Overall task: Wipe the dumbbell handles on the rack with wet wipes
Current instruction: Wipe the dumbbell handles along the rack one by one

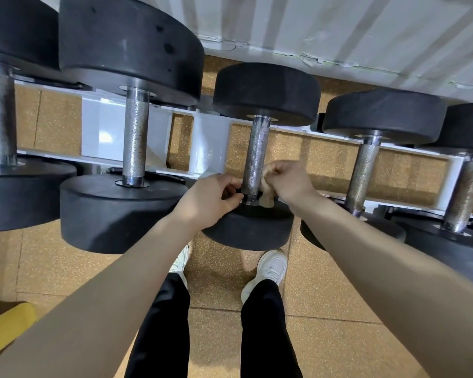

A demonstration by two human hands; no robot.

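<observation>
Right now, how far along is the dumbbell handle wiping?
In hand: the right hand holds a soiled wipe against the base of the middle dumbbell's handle, and the left hand grips that end. That handle shows dark specks. Which of the other handles on the rack are done cannot be told.

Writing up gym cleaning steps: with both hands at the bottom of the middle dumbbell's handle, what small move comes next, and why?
Probably slide the wipe up the handle. The right hand holds it at the near end, beside the left hand, and the speckled knurling above looks unwiped.
</observation>
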